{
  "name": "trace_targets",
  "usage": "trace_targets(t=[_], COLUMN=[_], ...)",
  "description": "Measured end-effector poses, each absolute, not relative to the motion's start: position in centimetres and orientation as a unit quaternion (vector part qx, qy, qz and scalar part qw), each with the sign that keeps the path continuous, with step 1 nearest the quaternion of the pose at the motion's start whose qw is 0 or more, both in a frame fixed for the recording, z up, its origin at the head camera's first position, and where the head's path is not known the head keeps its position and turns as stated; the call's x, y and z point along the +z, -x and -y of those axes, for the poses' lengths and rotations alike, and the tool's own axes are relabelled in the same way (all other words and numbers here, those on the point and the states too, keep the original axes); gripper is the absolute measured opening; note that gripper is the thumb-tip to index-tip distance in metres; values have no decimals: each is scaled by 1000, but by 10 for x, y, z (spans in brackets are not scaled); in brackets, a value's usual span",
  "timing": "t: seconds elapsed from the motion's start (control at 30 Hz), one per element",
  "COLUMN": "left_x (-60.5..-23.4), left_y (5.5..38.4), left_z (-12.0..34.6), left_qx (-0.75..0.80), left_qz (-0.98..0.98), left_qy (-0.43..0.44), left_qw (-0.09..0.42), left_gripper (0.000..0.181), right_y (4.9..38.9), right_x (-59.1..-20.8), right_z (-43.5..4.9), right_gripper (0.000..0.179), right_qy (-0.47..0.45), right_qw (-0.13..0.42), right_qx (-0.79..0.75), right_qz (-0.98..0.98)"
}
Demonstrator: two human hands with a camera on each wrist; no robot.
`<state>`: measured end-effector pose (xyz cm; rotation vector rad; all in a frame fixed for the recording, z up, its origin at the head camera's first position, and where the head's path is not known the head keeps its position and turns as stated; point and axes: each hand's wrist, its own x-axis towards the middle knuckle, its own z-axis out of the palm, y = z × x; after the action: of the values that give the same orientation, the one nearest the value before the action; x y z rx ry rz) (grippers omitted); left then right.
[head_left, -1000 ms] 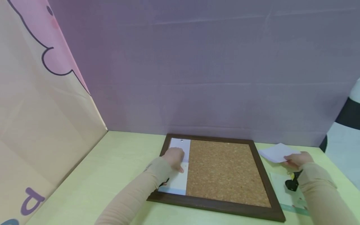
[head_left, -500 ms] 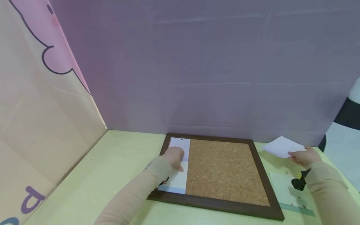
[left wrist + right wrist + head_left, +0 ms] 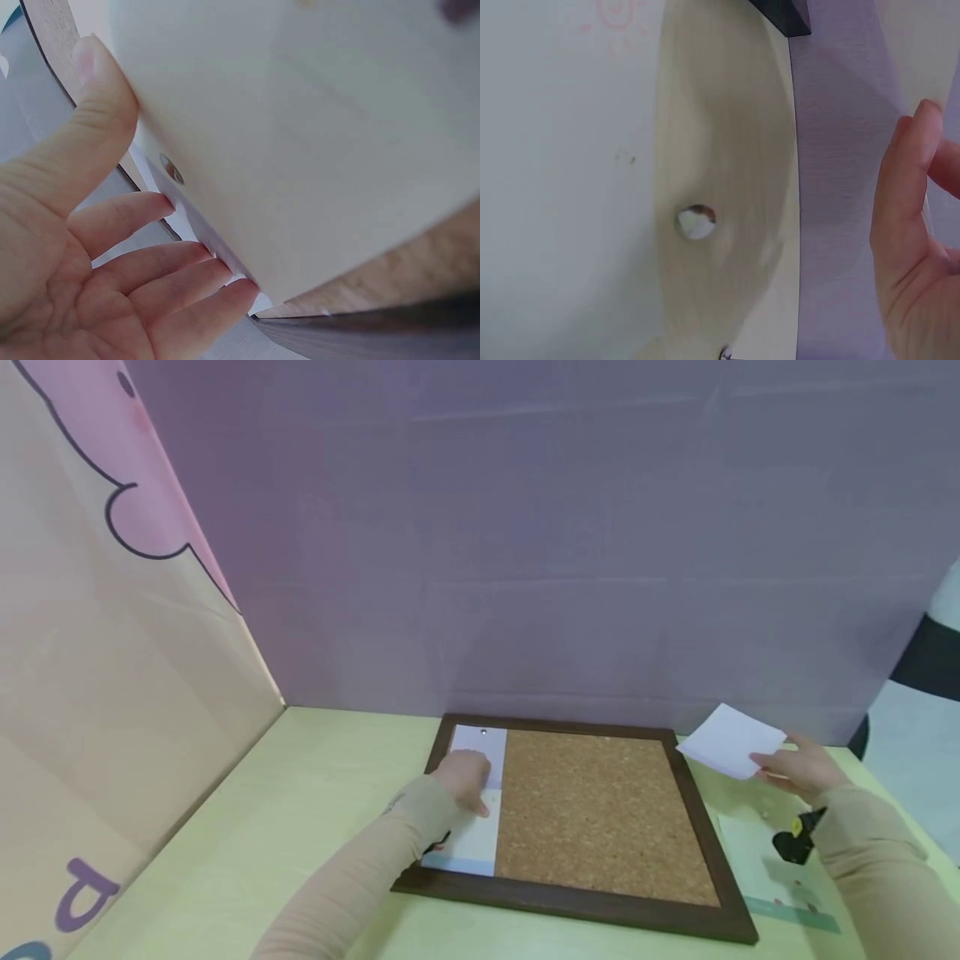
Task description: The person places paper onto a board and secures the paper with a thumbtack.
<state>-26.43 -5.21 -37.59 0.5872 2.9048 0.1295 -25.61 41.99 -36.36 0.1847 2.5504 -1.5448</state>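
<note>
My left hand [image 3: 462, 779] rests on two pale sheets laid end to end along the left side of a cork board [image 3: 600, 818]. In the left wrist view, its fingertips press near the seam of the pale paper [image 3: 300, 150], the thumb held out straight, beside a round metal thumbtack [image 3: 172, 169]. Another tack [image 3: 483, 732] holds the top edge of the upper sheet [image 3: 487, 746]. My right hand [image 3: 806, 767] pinches a white sheet of paper [image 3: 723, 743] by one corner, raised near the board's upper right corner. That sheet is mostly hidden in the right wrist view.
A printed sheet with a green band [image 3: 783, 881] lies right of the board. A shiny thumbtack [image 3: 696, 222] sits near its edge. The board has a raised dark wood frame [image 3: 600, 903]. A purple-grey backdrop [image 3: 555, 568] stands behind the table [image 3: 322, 793].
My right hand has lifted the white sheet off the table area and then swung it left toward the board's upper right corner. The left hand stays in place.
</note>
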Motion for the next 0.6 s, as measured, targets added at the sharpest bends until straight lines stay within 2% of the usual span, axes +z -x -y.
trace_targets(t=[0.27,0.6], left_x=[-375,-376], left_y=[263,264], left_z=[53,52], left_qx=[44,39], left_qz=[-975,-976], left_qy=[-198,-196], left_qw=[91,90], left_gripper=[44,46], right_y=[259,266], right_x=[-361,-359], right_z=[-406,-372], right_gripper=[95,93], right_qy=[-40,-14], right_qw=[138,154], right_qx=[-492,-510], right_qz=[-859,-846])
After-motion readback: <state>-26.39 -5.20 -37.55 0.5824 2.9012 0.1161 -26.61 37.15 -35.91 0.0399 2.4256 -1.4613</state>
